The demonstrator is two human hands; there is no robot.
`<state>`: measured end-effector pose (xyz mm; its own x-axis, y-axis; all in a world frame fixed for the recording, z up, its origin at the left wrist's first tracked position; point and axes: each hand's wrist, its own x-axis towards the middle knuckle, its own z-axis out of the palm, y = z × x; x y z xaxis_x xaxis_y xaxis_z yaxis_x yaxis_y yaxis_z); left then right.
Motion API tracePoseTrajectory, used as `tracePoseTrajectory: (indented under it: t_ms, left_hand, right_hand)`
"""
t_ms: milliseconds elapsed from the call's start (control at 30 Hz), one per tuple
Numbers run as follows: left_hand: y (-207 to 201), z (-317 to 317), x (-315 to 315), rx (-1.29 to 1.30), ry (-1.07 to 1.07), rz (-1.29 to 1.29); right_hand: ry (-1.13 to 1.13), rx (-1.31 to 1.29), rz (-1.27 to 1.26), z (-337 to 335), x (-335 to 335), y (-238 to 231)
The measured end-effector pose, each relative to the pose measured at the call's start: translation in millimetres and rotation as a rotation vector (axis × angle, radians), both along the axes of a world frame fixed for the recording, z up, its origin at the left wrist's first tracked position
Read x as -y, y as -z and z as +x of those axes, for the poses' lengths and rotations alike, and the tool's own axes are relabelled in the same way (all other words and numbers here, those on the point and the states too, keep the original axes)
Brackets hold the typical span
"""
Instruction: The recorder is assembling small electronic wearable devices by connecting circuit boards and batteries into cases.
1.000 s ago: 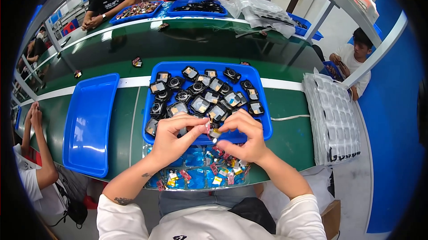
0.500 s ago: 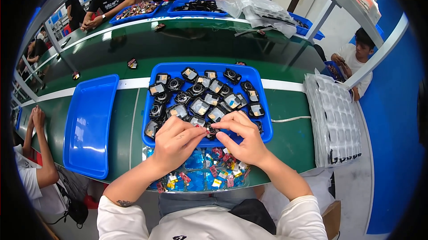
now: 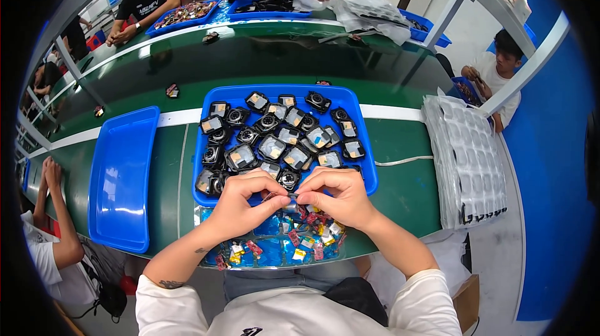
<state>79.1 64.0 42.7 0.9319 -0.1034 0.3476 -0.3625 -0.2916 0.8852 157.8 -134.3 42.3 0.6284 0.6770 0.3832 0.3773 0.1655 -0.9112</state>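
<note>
Over the near rim of a blue tray (image 3: pixel 369 193), my left hand (image 3: pixel 250 202) and my right hand (image 3: pixel 337 197) meet fingertip to fingertip. Both pinch a small dark part (image 3: pixel 292 196), mostly hidden by the fingers, so its kind is unclear. Several black smartwatch cases (image 3: pixel 272 147) fill the tray, some showing a pale inner face, others a round sensor back. One round-backed smartwatch case (image 3: pixel 288 179) lies just beyond my fingertips. Beneath my hands, a clear-and-blue sheet with pockets (image 3: pixel 270 247) carries small red, yellow and silver electronic pieces (image 3: pixel 317 252).
Left of the tray lies a bare blue tray (image 3: pixel 120 180). A stack of white plastic trays (image 3: pixel 465 164) stands at the right. Beyond runs a dark green belt (image 3: pixel 250 61) with scattered small parts. Co-workers sit across and at both sides; metal frame posts (image 3: pixel 528 67) rise nearby.
My hands have drawn slightly nearer to me, fingertips now closer together around the small part. Across the belt, a co-worker's hands have shifted right to the white plastic wrap.
</note>
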Motion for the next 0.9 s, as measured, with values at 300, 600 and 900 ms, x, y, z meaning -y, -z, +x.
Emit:
tracePoseTrajectory:
  t_ms: [300,600,900]
  left_hand:
    - [0.8,2.1,-4.4,-0.206,0.161,-0.331]
    - [2.2,5.6,-4.4,-0.174,0.22,-0.215]
    - [7.2,4.7,-2.3,-0.169,0.205,-0.317]
  right_hand:
    - [-0.122,-0.235,0.033,-0.4,3.5,0.7]
    - [-0.355,-0.387,0.052,1.0,1.9,4.6]
    - [-0.069,-0.277,0.03,-2.7,-4.6,15.8]
